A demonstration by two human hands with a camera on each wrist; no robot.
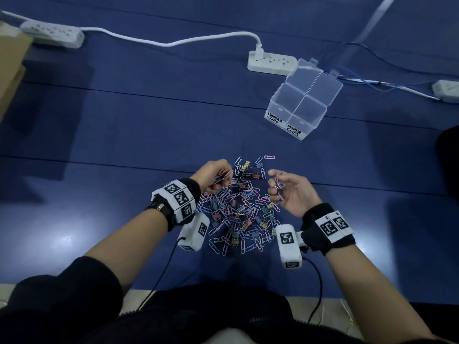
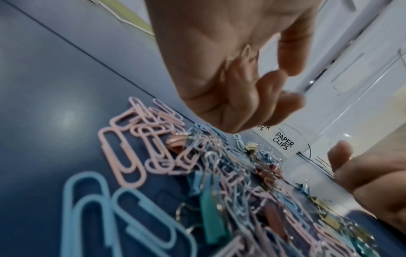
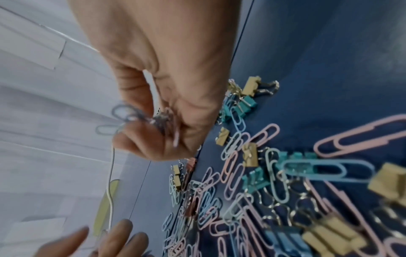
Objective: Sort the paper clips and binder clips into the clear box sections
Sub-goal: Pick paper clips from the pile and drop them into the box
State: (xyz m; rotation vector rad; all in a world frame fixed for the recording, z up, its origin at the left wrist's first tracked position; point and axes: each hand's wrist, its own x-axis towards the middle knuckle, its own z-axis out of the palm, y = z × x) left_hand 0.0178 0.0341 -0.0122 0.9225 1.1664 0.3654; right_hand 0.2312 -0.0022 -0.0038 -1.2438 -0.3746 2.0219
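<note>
A pile [image 1: 238, 214] of paper clips and binder clips is lying on the blue mat [image 1: 124, 135]. A few paper clips are being grasped in the curled left hand [image 1: 214, 176], and a bunch [image 1: 279, 186] is being pinched by the right hand [image 1: 289, 192], both above the pile. The clear box [image 1: 301, 100] is sitting open beyond the pile, well apart.

Clear glossy plastic box [image 1: 300, 105]; coated wire paper clips [image 1: 238, 209]; smooth blue mat [image 1: 124, 120].

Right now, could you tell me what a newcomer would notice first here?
A heap of pastel paper clips and binder clips on the blue table, between both hands: the left hand and right hand each hold paper clips. Beyond stands the clear box, both labelled sections empty.
</note>
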